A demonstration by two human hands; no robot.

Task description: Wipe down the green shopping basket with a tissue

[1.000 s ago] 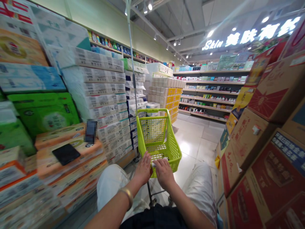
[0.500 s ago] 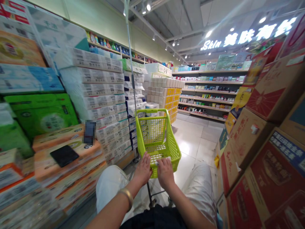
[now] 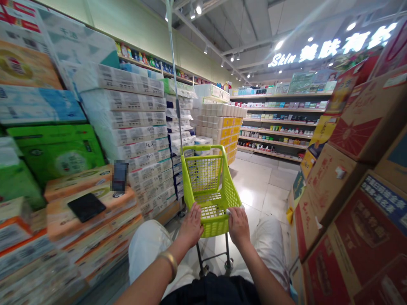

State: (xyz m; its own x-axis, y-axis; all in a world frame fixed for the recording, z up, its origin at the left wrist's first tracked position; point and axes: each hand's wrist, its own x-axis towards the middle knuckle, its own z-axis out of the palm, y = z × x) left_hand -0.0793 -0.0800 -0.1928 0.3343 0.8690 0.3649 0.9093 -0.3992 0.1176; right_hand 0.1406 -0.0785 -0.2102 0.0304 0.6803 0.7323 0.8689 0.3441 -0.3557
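A lime-green plastic shopping cart [image 3: 210,226] on dark metal legs stands between my knees, its slotted basket facing me. Over the left corner of its near rim lies my left hand [image 3: 191,224], the fingers hooked across the edge and holding it. On the right corner of the same rim is my right hand [image 3: 239,224], closed on a small white wipe [image 3: 229,212] that shows at the fingertips and is pressed against the rim. Most of the wipe is hidden under the fingers.
Stacked tissue packs [image 3: 136,127] rise on the left. A black flat tablet-like item [image 3: 86,207] and a blurred-out phone-like object [image 3: 120,177] rest on orange packs. Cardboard cartons [image 3: 337,182] line the right. Stocked shelves [image 3: 280,123] stand beyond the tiled floor [image 3: 254,182].
My right hand has slid to the right along the near rim with the wipe, from its middle to the right corner. My left hand and the cart have stayed put.
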